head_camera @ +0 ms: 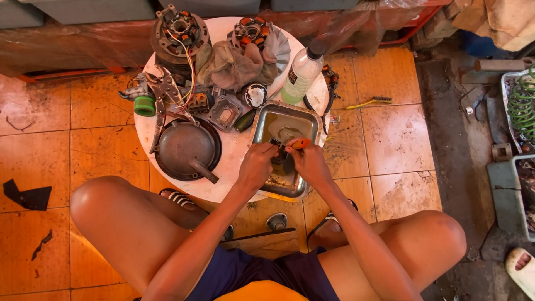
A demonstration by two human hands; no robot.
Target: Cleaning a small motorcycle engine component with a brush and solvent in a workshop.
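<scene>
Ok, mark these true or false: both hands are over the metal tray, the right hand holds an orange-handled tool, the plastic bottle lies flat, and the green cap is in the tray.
Both hands work over the metal tray: true; left hand, right hand.
The right hand holds an orange-handled tool: true.
The plastic bottle lies flat: false, it stands.
The green cap is in the tray: false, it sits at the table's left side.

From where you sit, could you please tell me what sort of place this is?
Probably a small floor-level repair workshop: a round white table on orange tiles holds copper-wound motor stators, a rectangular metal tray and a clear plastic bottle.
</scene>
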